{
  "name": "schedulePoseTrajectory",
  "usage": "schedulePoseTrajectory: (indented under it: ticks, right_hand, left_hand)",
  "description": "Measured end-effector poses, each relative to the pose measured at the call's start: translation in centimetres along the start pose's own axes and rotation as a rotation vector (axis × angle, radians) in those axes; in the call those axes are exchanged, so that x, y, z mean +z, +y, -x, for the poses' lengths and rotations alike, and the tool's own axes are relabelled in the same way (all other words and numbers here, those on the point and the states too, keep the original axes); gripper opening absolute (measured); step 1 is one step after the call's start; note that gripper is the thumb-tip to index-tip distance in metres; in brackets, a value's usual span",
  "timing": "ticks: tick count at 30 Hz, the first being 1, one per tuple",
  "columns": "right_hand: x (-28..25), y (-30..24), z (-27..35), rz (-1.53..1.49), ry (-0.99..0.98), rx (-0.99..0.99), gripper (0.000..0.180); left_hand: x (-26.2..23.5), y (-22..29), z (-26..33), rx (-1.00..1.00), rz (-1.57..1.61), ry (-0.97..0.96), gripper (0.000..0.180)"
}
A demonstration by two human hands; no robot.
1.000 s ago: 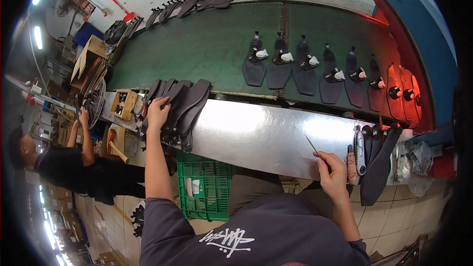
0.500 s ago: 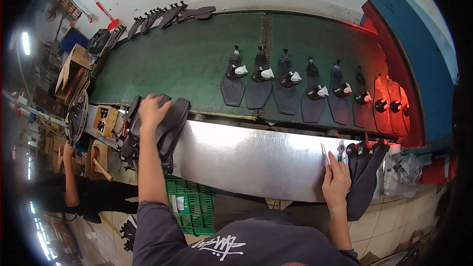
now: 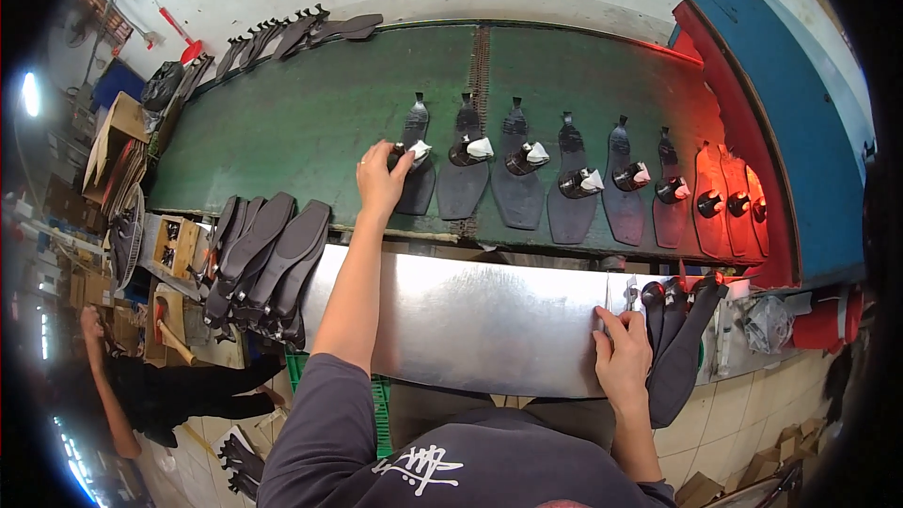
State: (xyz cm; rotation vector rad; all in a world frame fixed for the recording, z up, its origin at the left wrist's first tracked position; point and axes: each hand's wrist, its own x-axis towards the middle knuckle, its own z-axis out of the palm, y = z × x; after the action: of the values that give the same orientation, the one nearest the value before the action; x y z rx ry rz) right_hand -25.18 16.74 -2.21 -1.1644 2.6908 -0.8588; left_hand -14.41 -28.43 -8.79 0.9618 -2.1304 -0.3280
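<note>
My left hand point(image 3: 379, 183) reaches over the green belt, its thumb and fingers closed round the strap of the leftmost dark sandal point(image 3: 415, 190). White stuffing point(image 3: 419, 150) shows beside the thumb. Most of that strap lies behind my fingers. Over the right end of the shiny metal worktop point(image 3: 470, 320), my right hand point(image 3: 624, 357) is bent round a thin, pale, pointed tool point(image 3: 608, 293). Its lower part is hidden by the fingers, and its exact kind cannot be made out. Just beside that hand lie several dark soles point(image 3: 684, 348) with black straps.
More strapped sandals point(image 3: 520, 190) line the green belt point(image 3: 282, 113), the rightmost lit red beside a blue housing point(image 3: 781, 122). A pile of dark soles point(image 3: 273, 263) covers the worktop's left end. A wooden box point(image 3: 174, 245) and a hammer point(image 3: 174, 343) lie beyond; a co-worker's arm point(image 3: 111, 390) shows.
My left hand has left the sole pile and moved right and forward to the leftmost sandal on the belt. My right hand stays near the worktop's right end. The whole view has shifted slightly.
</note>
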Motion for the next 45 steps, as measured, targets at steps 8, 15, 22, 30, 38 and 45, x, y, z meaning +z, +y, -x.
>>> schedulePoseTrajectory:
  ticks: [8, 15, 22, 30, 38, 45]
  right_hand:
    - [1.1, 0.5, 1.1, -0.026, 0.078, -0.067, 0.029]
    - [1.5, 0.3, 2.0, 0.012, 0.165, -0.107, 0.02]
    - [-0.8, -3.2, 0.9, -0.553, 0.069, -0.145, 0.027]
    - [-0.8, -8.2, 1.0, -1.69, -0.282, -0.139, 0.035]
    - [-2.7, -8.1, 4.7, -1.084, -0.132, -0.233, 0.037]
    - [-2.6, -8.8, 5.8, -0.881, -0.087, -0.213, 0.051]
  left_hand:
    - [0.4, 0.1, 2.2, 0.167, -0.135, 0.046, 0.026]
    - [-4.4, 2.4, 2.3, -0.271, 0.937, 0.124, 0.032]
    - [-14.1, 14.0, 12.2, -0.581, 1.4, -0.464, 0.021]
    - [-15.8, 18.8, 20.5, -0.64, 1.758, -0.781, 0.027]
    - [-17.3, 17.6, 21.5, -0.655, 1.593, -0.646, 0.034]
    - [-17.6, 17.5, 21.3, -0.635, 1.616, -0.653, 0.036]
